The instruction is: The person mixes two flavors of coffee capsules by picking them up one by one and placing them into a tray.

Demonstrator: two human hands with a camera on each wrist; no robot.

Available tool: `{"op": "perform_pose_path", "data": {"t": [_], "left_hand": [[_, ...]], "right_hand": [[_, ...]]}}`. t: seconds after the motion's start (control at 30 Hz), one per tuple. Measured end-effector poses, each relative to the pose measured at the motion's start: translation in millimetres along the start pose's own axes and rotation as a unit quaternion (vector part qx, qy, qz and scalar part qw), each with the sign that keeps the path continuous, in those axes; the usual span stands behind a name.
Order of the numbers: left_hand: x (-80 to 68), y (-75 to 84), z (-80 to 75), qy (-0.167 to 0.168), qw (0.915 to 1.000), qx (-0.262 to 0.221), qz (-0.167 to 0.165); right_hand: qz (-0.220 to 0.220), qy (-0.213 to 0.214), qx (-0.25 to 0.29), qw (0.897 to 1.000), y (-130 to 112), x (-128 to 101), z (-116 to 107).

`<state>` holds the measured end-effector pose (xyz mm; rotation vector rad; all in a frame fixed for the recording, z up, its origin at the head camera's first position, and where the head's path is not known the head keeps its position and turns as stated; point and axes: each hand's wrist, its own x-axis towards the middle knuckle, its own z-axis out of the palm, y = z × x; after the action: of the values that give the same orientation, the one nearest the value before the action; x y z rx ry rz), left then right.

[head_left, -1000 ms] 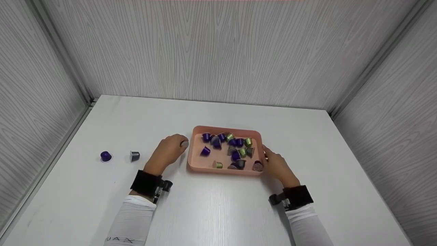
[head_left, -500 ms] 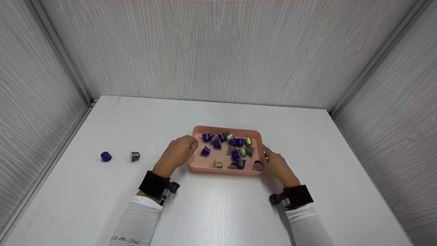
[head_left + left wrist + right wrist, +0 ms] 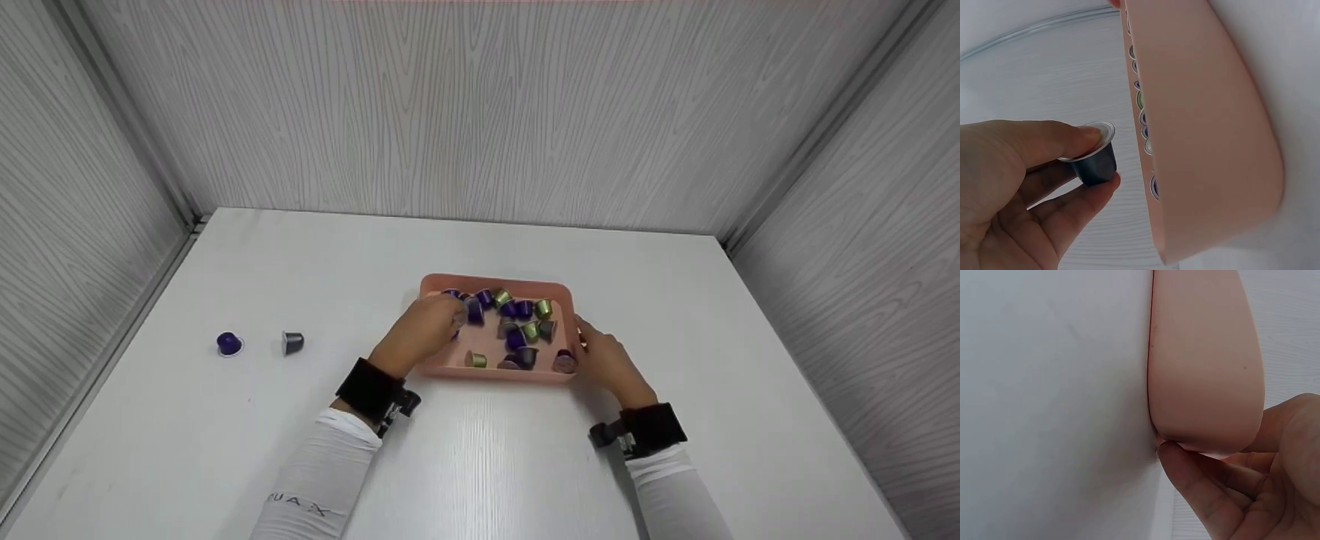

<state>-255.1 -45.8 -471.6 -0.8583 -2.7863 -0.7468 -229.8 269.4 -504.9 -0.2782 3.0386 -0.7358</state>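
Note:
A pink tray in the middle of the white table holds several purple, green and grey coffee capsules. My left hand is over the tray's left side and pinches a grey capsule between thumb and fingers, just beside the tray wall. My right hand grips the tray's right edge, with a finger under its corner.
A purple capsule and a grey capsule stand on the table at the left. Grey panel walls close in the table at the back and on both sides.
My left hand has moved right with the grey capsule, from beside the tray's left edge to over the tray. The right hand has stayed at the tray's right edge.

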Motion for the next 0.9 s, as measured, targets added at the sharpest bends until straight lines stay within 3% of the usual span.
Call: {"op": "perform_pose_path", "data": {"t": [0.23,0.47,0.73,0.9], "left_hand": [[8.9,7.1,10.1,-0.043,0.999,0.001,0.014],[15.4,16.5,10.2,-0.09,0.994,0.045,0.043],[28.0,22.0,10.8,-0.103,0.9943,0.012,0.022],[31.5,23.0,11.0,-0.106,0.9939,0.015,0.027]], "right_hand": [[-0.002,0.003,0.003,1.0,0.5,0.9,0.5],[-0.001,0.004,0.002,1.0,1.1,1.4,-0.5],[0.003,-0.006,0.006,1.0,-0.6,1.0,-1.4],[0.008,-0.004,0.002,1.0,-0.9,0.3,-0.5]]}}
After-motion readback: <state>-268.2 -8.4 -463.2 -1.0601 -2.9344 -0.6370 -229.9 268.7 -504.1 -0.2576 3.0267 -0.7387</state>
